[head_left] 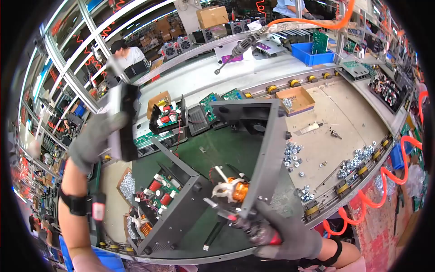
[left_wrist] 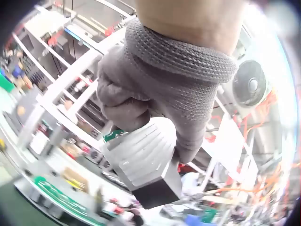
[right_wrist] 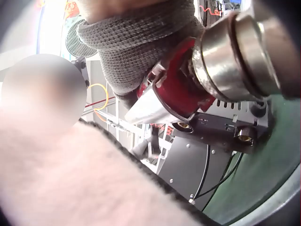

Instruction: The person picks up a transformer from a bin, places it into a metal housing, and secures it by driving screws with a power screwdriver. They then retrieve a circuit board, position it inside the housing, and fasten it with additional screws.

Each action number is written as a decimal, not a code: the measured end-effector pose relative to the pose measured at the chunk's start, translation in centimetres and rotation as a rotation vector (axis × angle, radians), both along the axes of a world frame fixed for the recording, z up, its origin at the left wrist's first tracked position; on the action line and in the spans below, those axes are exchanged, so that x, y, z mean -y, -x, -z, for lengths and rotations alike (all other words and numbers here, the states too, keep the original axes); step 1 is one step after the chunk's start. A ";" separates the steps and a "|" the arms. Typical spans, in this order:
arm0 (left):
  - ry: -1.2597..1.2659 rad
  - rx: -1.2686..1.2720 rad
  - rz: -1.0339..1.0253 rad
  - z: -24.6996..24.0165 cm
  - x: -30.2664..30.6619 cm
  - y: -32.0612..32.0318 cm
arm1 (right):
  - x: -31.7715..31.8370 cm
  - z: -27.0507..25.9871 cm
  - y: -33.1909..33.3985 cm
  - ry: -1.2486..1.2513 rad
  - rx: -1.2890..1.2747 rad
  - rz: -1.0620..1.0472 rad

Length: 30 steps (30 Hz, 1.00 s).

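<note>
My gloved left hand (head_left: 93, 140) is raised at the left and grips a silver finned metal box (left_wrist: 146, 155) with a dark end; the box is blurred in the head view. A green circuit board edge shows beside its fins in the left wrist view. Low at the right, my gloved right hand (head_left: 290, 235) holds a red-and-metal power driver (head_left: 265, 232), its nose pointing up and left. Close by stands an upright dark grey case (head_left: 265, 154), with a copper coil (head_left: 240, 191) in front of its lower edge. A second grey case (head_left: 181, 213) holds a circuit board (head_left: 159, 192).
Loose screws (head_left: 358, 158) and a cardboard tray (head_left: 308, 100) lie on the right. Another driver (head_left: 242, 50) hangs overhead on an orange hose. A coiled orange hose (head_left: 385, 195) runs along the right edge. Behind are a black box of parts (head_left: 183, 111) and a person (head_left: 133, 56).
</note>
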State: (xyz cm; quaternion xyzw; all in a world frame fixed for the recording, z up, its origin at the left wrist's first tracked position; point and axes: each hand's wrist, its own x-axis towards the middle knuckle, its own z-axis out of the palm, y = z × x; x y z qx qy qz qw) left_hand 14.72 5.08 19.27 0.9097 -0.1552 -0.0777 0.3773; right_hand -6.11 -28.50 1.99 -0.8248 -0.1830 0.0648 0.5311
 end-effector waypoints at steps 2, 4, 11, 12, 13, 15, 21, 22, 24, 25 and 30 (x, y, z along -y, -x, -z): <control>0.196 -0.183 0.161 1.3 6.6 0.0 | 0.3 -0.1 0.2 -0.011 -0.045 -0.015; 0.264 -0.359 0.261 4.2 12.0 -0.9 | 1.1 1.0 0.5 -0.093 0.022 -0.001; 0.318 -0.769 0.120 9.8 23.1 -1.9 | 8.8 0.5 2.5 0.027 -0.294 0.024; 0.266 -0.793 0.080 10.2 23.8 -2.2 | 9.8 1.0 3.0 -0.049 -0.208 0.081; 0.249 -0.802 0.082 10.1 24.1 -2.8 | 11.1 1.0 3.3 -0.064 -0.216 0.089; -0.604 -0.506 0.287 9.6 24.7 -4.3 | 13.6 -0.2 3.6 -0.122 -0.384 0.197; -0.886 -0.380 0.744 17.6 25.8 -7.3 | 19.5 -1.0 2.8 -0.047 -0.297 0.433; -0.847 -0.357 0.811 19.8 25.3 -8.0 | 20.3 -1.0 2.3 0.047 -0.282 0.458; -0.611 -0.421 0.840 23.8 23.3 -8.2 | 21.8 -0.4 0.8 0.110 -0.287 0.427; -0.568 -0.562 0.688 25.0 23.3 -7.9 | 22.5 0.1 0.1 0.190 -0.278 0.381; -0.271 -0.635 1.005 24.1 23.9 -7.6 | 24.1 1.4 -4.3 0.475 -0.357 0.199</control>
